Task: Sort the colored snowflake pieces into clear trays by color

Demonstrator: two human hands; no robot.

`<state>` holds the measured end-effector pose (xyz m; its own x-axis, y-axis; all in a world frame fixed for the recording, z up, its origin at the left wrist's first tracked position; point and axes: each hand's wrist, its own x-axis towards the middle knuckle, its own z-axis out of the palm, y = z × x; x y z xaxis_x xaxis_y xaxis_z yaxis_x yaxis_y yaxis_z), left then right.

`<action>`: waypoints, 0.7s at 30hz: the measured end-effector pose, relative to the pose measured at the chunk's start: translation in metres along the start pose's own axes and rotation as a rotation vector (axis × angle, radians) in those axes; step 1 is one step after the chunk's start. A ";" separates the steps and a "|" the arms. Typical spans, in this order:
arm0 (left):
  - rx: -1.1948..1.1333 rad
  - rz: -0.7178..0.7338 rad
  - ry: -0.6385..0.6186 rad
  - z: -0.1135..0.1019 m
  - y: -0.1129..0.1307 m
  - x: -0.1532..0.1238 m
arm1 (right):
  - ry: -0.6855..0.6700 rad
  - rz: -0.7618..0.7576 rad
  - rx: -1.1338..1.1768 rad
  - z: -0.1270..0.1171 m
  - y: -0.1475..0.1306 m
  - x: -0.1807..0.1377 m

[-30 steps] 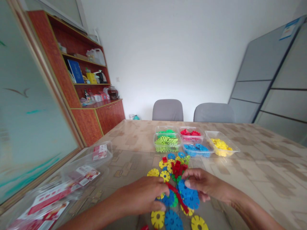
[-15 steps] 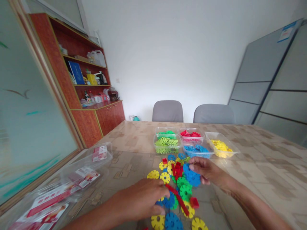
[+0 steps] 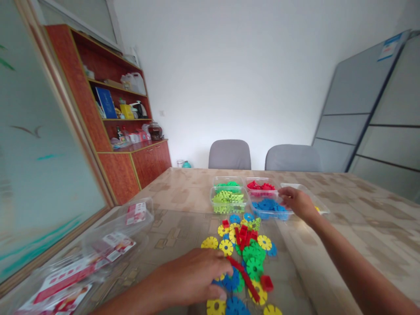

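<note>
A loose pile of notched plastic discs lies on the table under my hands, with yellow discs point(image 3: 209, 243), green discs point(image 3: 255, 266), blue discs point(image 3: 232, 280) and red pieces point(image 3: 243, 236) mixed together. At the pile's left side rests my left hand point(image 3: 205, 273), thumb and fingers apart around the edge of the blue discs, beside a long red strip point(image 3: 244, 278). My right hand point(image 3: 297, 202) hovers over the right end of the clear box of blue discs point(image 3: 269, 209), its fingers loosely apart and nothing visible in them. It covers much of the yellow pieces' box point(image 3: 323, 209).
Clear boxes of dark green pieces point(image 3: 229, 186), light green pieces point(image 3: 229, 200) and red pieces point(image 3: 261, 187) stand behind the pile. Clear plastic packaging with red labels point(image 3: 65, 278) lies at the left edge. Two grey chairs point(image 3: 229, 154) stand beyond the table.
My right hand has moved up and away from the pile to the boxes, and the blue discs it held are out of its fingers. My left hand has barely moved.
</note>
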<state>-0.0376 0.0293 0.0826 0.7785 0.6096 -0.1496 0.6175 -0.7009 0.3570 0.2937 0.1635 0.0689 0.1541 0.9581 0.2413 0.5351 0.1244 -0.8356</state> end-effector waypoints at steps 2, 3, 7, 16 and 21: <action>-0.013 -0.008 0.028 -0.002 0.000 0.001 | 0.000 -0.043 -0.055 -0.005 0.000 -0.008; -0.020 -0.011 0.061 -0.003 0.000 0.001 | -0.015 -0.071 -0.072 -0.008 -0.001 -0.014; 0.001 -0.052 0.181 -0.003 -0.006 0.006 | -0.152 -0.170 -0.081 -0.007 -0.013 -0.044; 0.012 -0.048 0.128 0.003 -0.024 0.007 | -0.607 -0.475 -0.290 0.029 -0.036 -0.097; -0.081 0.019 0.199 0.004 -0.024 0.015 | -0.675 -0.508 -0.272 0.040 -0.036 -0.104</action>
<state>-0.0404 0.0538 0.0676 0.7475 0.6631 0.0405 0.5852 -0.6861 0.4322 0.2256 0.0696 0.0542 -0.6326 0.7623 0.1365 0.5977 0.5927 -0.5399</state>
